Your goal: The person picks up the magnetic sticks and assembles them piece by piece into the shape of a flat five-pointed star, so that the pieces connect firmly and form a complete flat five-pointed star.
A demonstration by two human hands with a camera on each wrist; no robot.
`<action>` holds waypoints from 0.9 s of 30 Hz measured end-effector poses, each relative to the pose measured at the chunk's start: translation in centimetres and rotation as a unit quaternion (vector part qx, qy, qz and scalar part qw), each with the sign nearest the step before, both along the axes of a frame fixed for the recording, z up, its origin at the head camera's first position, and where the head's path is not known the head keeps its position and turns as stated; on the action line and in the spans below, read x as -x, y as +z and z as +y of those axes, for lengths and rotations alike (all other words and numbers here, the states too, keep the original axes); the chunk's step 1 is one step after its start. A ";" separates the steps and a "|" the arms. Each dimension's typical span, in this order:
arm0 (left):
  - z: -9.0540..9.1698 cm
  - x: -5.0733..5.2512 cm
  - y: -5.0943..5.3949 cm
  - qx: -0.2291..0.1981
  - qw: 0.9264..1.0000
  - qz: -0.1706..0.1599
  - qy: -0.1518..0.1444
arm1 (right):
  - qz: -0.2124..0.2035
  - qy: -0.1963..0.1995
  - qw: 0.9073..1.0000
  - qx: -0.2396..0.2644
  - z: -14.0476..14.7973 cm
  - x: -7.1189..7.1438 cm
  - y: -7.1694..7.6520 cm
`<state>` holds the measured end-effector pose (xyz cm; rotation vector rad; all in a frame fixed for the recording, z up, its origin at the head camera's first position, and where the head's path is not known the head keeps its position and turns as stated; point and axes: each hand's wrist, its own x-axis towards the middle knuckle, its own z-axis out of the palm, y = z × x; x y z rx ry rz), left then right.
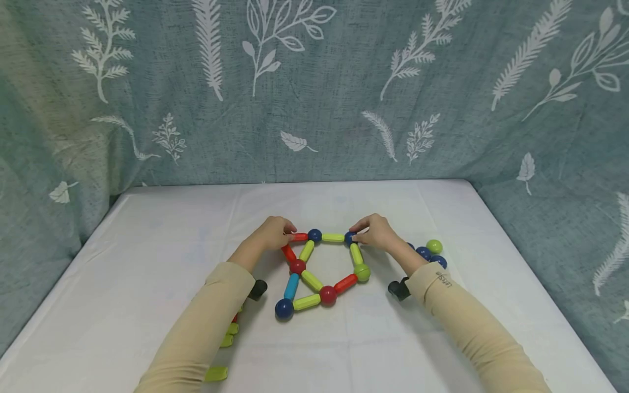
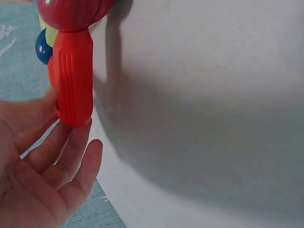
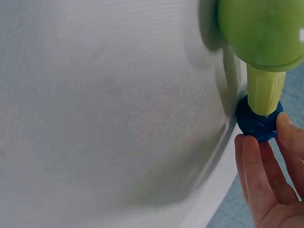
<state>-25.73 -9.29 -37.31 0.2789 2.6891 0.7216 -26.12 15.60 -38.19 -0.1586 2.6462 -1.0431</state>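
Both hands are busy toward the far edge of the white bench [image 1: 383,349], and look at the left grip [image 1: 271,233]: thumb and fingers pinching the outer end of the far red rod [image 1: 299,237], which runs off the far-left blue ball [image 1: 314,236]. Just nearer, a slanting red rod [image 1: 289,253] climbs from the left red ball [image 1: 297,266] to those same fingers; whether the two rod ends touch, the fingers hide it.

Across to the right grip [image 1: 379,231], and it's thumb and fingertips pinching the far-right blue ball [image 3: 251,124], a yellow-green rod [image 1: 356,254] linking that to the green ball [image 1: 362,272].

The whole figure sits mid-bench, a five-sided ring with a triangle on its near-left side, a blue rod [image 1: 291,286] leading down to the near blue ball [image 1: 284,309], the corner closest to the bench's near edge.

Out beyond the right wrist, toward the bench's right edge, loose balls [image 1: 434,246] cluster; by the left sleeve [image 1: 196,327], loose rods [image 1: 216,374] peep out toward the near edge.
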 end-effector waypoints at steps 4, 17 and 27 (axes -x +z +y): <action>0.2 -0.1 0.1 0.017 1.000 0.004 -0.004 | 0.004 0.006 1.000 -0.005 0.1 0.2 0.0; 0.1 -5.2 2.2 0.026 0.994 0.081 -0.070 | 0.009 0.015 1.000 -0.023 -0.2 0.3 -0.2; -0.6 -10.3 0.6 0.017 0.993 0.026 -0.116 | 0.005 0.029 0.999 -0.018 -0.1 0.3 0.0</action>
